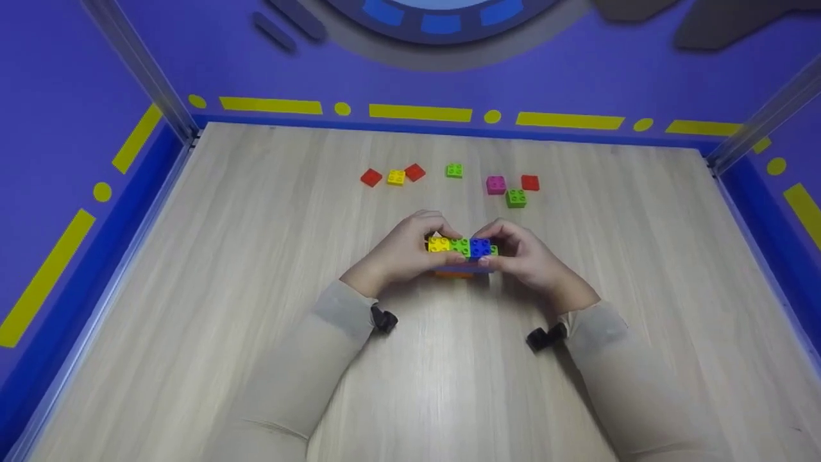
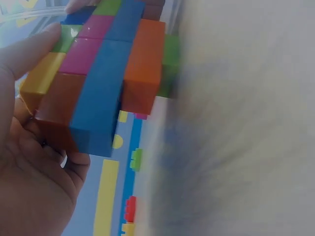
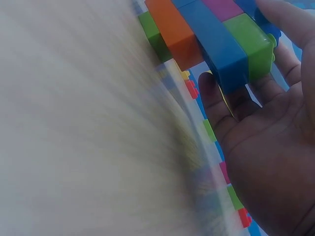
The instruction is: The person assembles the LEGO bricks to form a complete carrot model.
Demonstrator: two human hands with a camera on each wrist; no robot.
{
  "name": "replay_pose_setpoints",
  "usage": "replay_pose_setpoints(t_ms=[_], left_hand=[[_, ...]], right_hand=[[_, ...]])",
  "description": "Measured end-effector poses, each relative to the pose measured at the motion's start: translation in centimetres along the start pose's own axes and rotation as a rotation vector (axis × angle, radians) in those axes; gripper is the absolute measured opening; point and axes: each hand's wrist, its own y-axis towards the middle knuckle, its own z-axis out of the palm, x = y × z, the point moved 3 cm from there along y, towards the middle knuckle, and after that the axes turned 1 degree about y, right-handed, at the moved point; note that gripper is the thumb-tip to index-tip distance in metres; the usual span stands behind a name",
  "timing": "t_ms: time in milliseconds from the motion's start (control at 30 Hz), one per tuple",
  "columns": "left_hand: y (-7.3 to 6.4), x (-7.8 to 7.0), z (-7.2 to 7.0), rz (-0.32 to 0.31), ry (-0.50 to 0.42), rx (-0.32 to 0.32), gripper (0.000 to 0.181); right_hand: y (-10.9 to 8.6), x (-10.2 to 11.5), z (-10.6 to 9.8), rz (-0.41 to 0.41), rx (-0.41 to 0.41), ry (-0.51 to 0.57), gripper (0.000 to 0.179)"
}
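Both hands hold a stack of toy building bricks [image 1: 439, 244] in the middle of the table. On its top row sit a yellow, a green and a blue brick. Below them, the left wrist view shows brown and magenta bricks, a blue layer [image 2: 98, 88], an orange brick [image 2: 142, 69] and a green one at the base. My left hand [image 1: 410, 247] grips the yellow end, its thumb along the near side. At the other end my right hand [image 1: 523, 250] pinches the stack by the blue top brick; a green brick [image 3: 253, 46] sticks out there.
Loose bricks lie behind the hands: a yellow one [image 1: 396, 177] between two red ones, a light green one [image 1: 454, 170], then a magenta [image 1: 496, 185], a green [image 1: 516, 198] and a red one [image 1: 530, 183]. Blue-purple walls [image 1: 288, 70] enclose the table's back and sides.
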Motion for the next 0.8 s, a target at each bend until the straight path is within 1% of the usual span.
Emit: replay_pose_setpoints(t_ms=[100, 200, 267, 400, 533, 800], left_hand=[[-0.04, 0.42, 0.18, 0.004, -0.057, -0.003, 0.030], [-0.02, 0.68, 0.33, 0.014, -0.091, -0.003, 0.030], [-0.01, 0.78, 0.42, 0.020, -0.104, -0.003, 0.030], [-0.08, 0.97, 0.56, 0.011, -0.125, -0.002, 0.030], [-0.06, 1.05, 0.71, 0.007, -0.148, 0.008, 0.033], [-0.11, 1.07, 0.71, -0.004, -0.161, 0.021, 0.034]], right_hand=[[-0.07, -0.04, 0.05, 0.005, -0.005, -0.004, 0.034], [-0.09, -0.07, 0.03, 0.000, -0.010, -0.007, 0.033], [-0.08, -0.04, 0.04, -0.006, -0.012, -0.008, 0.032], [-0.03, -0.06, 0.04, -0.011, -0.007, -0.011, 0.033], [-0.08, -0.19, -0.03, 0.003, -0.006, 0.007, 0.032], [0.00, -0.60, -0.19, 0.022, 0.001, 0.046, 0.035]])
